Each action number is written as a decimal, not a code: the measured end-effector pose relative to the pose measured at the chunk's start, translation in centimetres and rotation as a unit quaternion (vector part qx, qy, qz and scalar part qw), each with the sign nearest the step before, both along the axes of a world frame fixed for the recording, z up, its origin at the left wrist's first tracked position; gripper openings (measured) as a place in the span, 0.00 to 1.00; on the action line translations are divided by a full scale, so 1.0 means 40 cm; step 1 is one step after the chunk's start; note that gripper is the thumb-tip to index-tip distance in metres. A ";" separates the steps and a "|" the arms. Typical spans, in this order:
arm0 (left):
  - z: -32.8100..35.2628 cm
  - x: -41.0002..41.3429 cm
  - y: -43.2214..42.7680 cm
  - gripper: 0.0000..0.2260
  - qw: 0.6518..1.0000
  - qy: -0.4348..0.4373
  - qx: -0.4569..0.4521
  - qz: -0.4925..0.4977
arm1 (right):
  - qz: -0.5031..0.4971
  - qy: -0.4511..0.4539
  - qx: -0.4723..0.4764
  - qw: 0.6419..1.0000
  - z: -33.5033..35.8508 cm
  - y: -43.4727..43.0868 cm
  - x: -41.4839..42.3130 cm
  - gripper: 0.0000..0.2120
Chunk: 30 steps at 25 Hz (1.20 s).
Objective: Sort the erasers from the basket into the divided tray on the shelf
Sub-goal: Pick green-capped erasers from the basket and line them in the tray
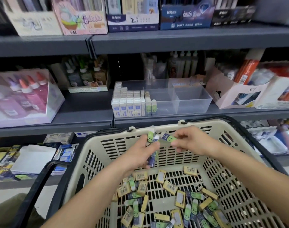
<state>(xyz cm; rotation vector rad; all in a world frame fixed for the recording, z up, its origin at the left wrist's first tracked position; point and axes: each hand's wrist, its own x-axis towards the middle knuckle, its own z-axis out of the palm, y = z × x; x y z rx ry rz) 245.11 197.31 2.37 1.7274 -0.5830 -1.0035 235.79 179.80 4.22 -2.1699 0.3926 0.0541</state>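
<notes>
A beige slotted basket (222,139) fills the lower view, with several yellow-wrapped and green-faced erasers (173,199) loose on its floor. My left hand (140,155) is raised above the far rim and grips a small bunch of green-and-blue erasers (152,142). My right hand (189,140) pinches one green-faced eraser (169,137) by its end, right beside the bunch. On the shelf beyond stands the clear divided tray (193,102). Its left section is packed with rows of white boxed erasers (129,102), with green erasers (150,106) standing upright next to them. The other sections look bare.
Glue bottles in a display box (24,96) stand on the shelf at left. A pink cardboard box (235,92) sits just right of the tray. Pen boxes line the upper shelf (140,41). The basket's black handle (40,183) hangs at lower left.
</notes>
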 end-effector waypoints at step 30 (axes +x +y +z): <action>0.052 0.201 -0.066 0.06 0.968 -0.056 -0.173 0.173 | -0.035 -0.114 -0.306 0.944 0.134 -0.043 0.329 0.10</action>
